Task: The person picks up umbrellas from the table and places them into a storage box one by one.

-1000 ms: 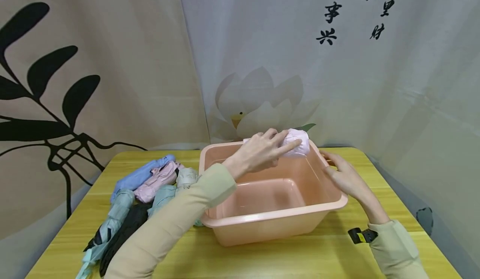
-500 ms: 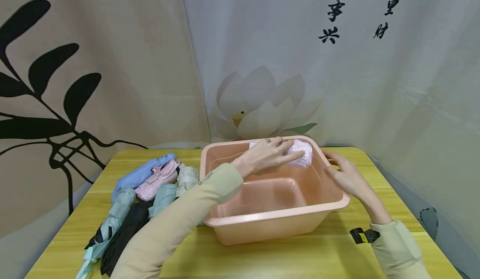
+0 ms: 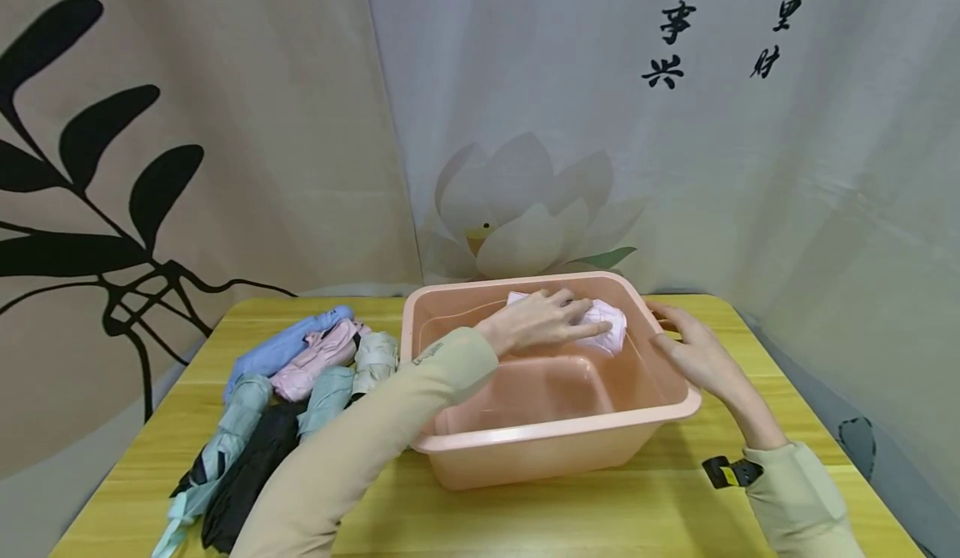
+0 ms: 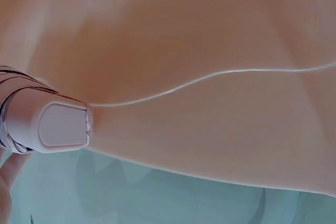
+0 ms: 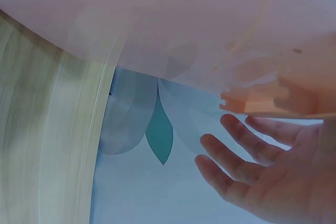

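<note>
My left hand (image 3: 536, 322) reaches into a peach plastic basin (image 3: 555, 424) and grips a pale pink folding umbrella (image 3: 606, 327) near the far wall. The umbrella lies crosswise under the fingers, its middle hidden by them. In the left wrist view the umbrella's blunt handle end (image 4: 63, 124) shows against the basin wall. My right hand (image 3: 693, 354) is at the basin's right rim; the right wrist view shows its fingers (image 5: 236, 166) spread and loosely bent just outside the wall.
Several folded umbrellas lie left of the basin: a blue one (image 3: 288, 345), a pink one (image 3: 318, 362), a black one (image 3: 251, 479), a long teal one (image 3: 232, 433), a short teal one (image 3: 327, 399) and a pale grey one (image 3: 377, 358). A printed curtain (image 3: 300, 124) hangs behind the wooden table (image 3: 600, 516).
My left hand has lowered the pale pink umbrella from above the far rim down inside the basin, shifting slightly right. The right hand has stayed at the right rim.
</note>
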Tool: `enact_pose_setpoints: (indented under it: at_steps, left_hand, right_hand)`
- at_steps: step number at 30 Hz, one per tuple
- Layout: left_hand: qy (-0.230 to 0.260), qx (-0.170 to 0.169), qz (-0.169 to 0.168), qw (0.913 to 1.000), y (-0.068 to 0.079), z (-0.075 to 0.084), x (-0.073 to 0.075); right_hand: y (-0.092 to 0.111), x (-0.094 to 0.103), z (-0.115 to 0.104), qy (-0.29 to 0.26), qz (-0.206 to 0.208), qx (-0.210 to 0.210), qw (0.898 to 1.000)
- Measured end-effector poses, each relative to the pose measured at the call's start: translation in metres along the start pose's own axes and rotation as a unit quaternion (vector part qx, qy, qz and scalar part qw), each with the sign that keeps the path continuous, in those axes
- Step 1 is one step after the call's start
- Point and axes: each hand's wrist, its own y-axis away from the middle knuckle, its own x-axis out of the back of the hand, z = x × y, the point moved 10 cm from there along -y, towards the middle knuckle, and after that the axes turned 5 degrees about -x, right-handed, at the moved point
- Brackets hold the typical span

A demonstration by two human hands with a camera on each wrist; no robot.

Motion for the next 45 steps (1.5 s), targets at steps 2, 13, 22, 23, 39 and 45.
enact_pose_setpoints:
  at_steps: [2, 13, 22, 23, 39, 45]
  left_hand:
    - [0.012, -0.004, -0.003, 0.9999, -0.001, 0.002, -0.004]
    - [0.041, -0.051, -0.034, 0.9973, -0.003, 0.024, -0.024]
    - [0.074, -0.073, -0.039, 0.9938, -0.003, 0.035, -0.031]
    - [0.077, -0.077, -0.038, 0.9933, -0.003, 0.036, -0.032]
    - [0.079, -0.115, -0.068, 0.9879, -0.004, 0.051, -0.042]
    - [0.078, -0.095, -0.087, 0.9885, -0.007, 0.041, -0.038]
  right_hand:
    - [0.0, 0.001, 0.0, 0.001, 0.001, -0.001, 1.0]
    - [0.002, -0.001, -0.002, 0.002, -0.008, 0.011, 1.0]
    - [0.002, -0.002, -0.001, -0.001, -0.013, 0.013, 1.0]
    - [0.002, -0.002, 0.0, -0.001, -0.012, 0.012, 1.0]
    - [-0.001, -0.001, 0.0, 0.011, -0.008, 0.005, 1.0]
    - [-0.001, -0.002, 0.001, 0.004, -0.011, -0.001, 1.0]
